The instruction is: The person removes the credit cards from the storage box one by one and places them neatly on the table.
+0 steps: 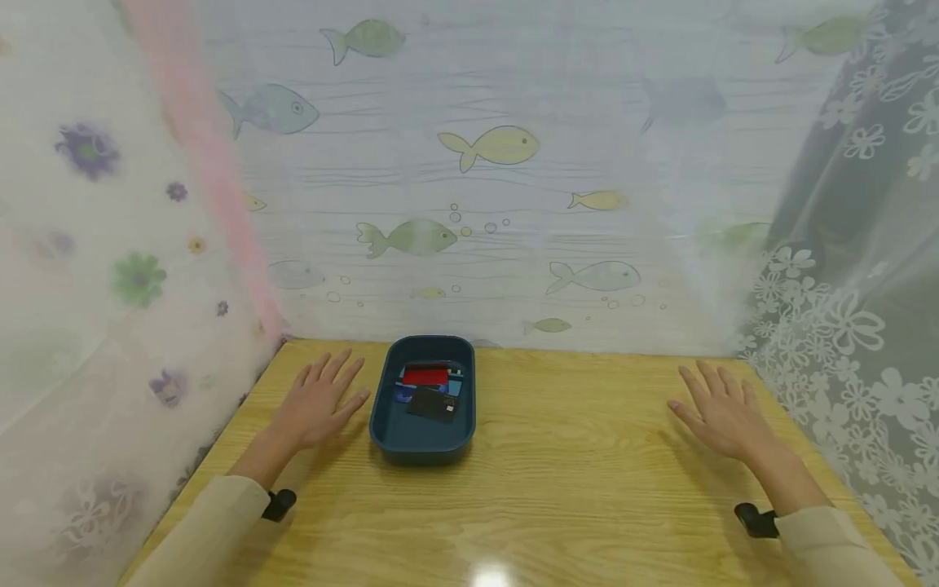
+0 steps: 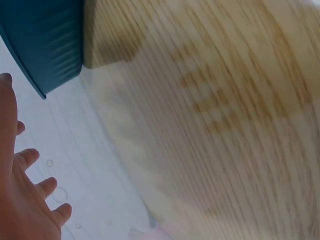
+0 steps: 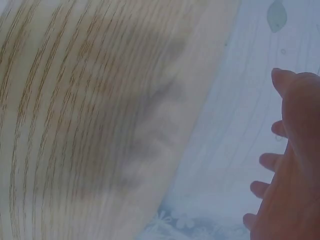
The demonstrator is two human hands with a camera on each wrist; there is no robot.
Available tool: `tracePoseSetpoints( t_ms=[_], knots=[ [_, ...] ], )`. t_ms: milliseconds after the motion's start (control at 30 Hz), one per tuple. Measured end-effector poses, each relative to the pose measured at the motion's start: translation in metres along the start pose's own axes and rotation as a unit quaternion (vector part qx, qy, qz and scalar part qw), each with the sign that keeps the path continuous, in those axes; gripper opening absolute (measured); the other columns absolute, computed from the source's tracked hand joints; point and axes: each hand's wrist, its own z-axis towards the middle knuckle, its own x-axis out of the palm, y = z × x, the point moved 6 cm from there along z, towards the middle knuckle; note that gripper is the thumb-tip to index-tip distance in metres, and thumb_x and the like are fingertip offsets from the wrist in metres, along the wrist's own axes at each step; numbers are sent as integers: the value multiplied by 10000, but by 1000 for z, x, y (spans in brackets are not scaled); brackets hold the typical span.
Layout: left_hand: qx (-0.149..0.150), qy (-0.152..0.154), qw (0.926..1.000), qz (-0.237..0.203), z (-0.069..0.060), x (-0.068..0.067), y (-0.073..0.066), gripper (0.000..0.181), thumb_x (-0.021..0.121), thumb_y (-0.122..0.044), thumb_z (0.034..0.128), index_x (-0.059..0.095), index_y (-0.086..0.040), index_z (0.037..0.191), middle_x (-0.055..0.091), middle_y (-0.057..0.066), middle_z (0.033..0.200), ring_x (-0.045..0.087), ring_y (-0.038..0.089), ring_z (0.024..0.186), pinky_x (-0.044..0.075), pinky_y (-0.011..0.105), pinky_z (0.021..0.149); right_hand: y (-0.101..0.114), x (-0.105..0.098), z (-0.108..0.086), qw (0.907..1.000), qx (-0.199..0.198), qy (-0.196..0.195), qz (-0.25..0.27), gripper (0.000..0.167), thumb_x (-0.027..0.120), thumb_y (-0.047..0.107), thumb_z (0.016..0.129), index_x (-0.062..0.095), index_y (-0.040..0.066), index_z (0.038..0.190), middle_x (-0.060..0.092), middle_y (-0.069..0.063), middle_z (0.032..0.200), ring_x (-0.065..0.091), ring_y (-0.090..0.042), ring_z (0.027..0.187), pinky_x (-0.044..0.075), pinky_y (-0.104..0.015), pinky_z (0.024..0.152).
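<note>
A dark blue rectangular tub (image 1: 421, 436) stands left of centre on the wooden table. Inside it lie several cards, among them a black card (image 1: 433, 404) in front and a red card (image 1: 425, 375) behind; the others are partly covered. Just left of the tub is my left hand (image 1: 317, 408), palm down with fingers spread, holding nothing. The left wrist view shows the tub's ribbed side (image 2: 55, 45) near that hand's thumb. Far to the right, my right hand (image 1: 726, 417) hovers over the table with its fingers extended, and nothing is in it.
The light wooden table (image 1: 572, 456) reaches back to a fish-patterned curtain (image 1: 499, 204). A flowered curtain (image 1: 95, 326) hangs along the left side, and a sheer curtain with white flowers (image 1: 851, 350) along the right. A black strap device (image 1: 279, 505) sits at the left wrist.
</note>
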Motion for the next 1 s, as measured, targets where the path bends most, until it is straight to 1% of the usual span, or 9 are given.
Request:
tracePoseSetpoints(
  t_ms=[133,267,367,467,633,767,900,1000],
  knots=[
    [3,-47,10000,-39,-1,-1,-2,694,435,-528,1074,333,-106,1615,242,183,1670,198,495,1502,152,693,1167,8,-3,-2,9999,-93,-1,65,758,477,464,1079,259,-58,1583,157,-399,1585,129,-666,1399,66,-818,1063],
    [27,-61,10000,-52,-2,0,-4,690,448,-517,1074,337,-99,1612,266,189,1659,229,486,1493,209,688,1153,16,-5,-5,9997,-215,-83,7,742,524,437,1067,295,-64,1565,204,-395,1568,185,-655,1384,126,-809,1056],
    [78,-103,9999,-104,-2,-1,-6,683,464,-502,1073,341,-99,1611,276,191,1654,241,484,1491,229,687,1147,21,-7,-5,9994,-303,-170,-28,726,547,414,1062,314,-65,1555,231,-391,1559,218,-644,1375,158,-794,1051],
    [146,-151,9996,-168,-2,-3,-9,679,476,-494,1072,350,-94,1606,289,196,1647,264,490,1480,241,688,1142,25,-10,-5,9989,-383,-244,-63,713,561,398,1058,327,-62,1549,252,-387,1552,240,-635,1370,174,-782,1049],
    [244,-126,9992,-290,-3,-5,-15,678,478,-495,1072,349,-96,1606,299,199,1641,317,486,1457,274,695,1121,34,-12,-5,9983,-505,-271,-73,714,587,386,1048,328,-47,1553,268,-376,1552,262,-626,1367,194,-780,1046],
    [281,-172,9989,-345,-4,-7,-19,668,515,-464,1065,359,-97,1601,320,196,1632,348,470,1446,308,691,1103,43,-14,-3,9973,-644,-343,-50,708,608,377,1039,337,-31,1551,301,-372,1539,299,-622,1347,230,-776,1036],
    [315,-223,9985,-397,-7,-7,-21,678,512,-479,1063,362,-91,1599,331,197,1625,365,459,1442,328,681,1096,55,-13,-1,9957,-815,-440,57,699,634,354,1028,354,-26,1543,335,-370,1522,332,-621,1329,262,-769,1023],
    [340,-251,9982,-431,-10,-8,-23,695,496,-509,1062,359,-90,1599,336,196,1622,376,454,1437,336,680,1089,64,-13,1,9945,-916,-446,250,699,643,344,1025,354,-20,1547,334,-361,1528,331,-619,1334,259,-759,1033]
  ],
)
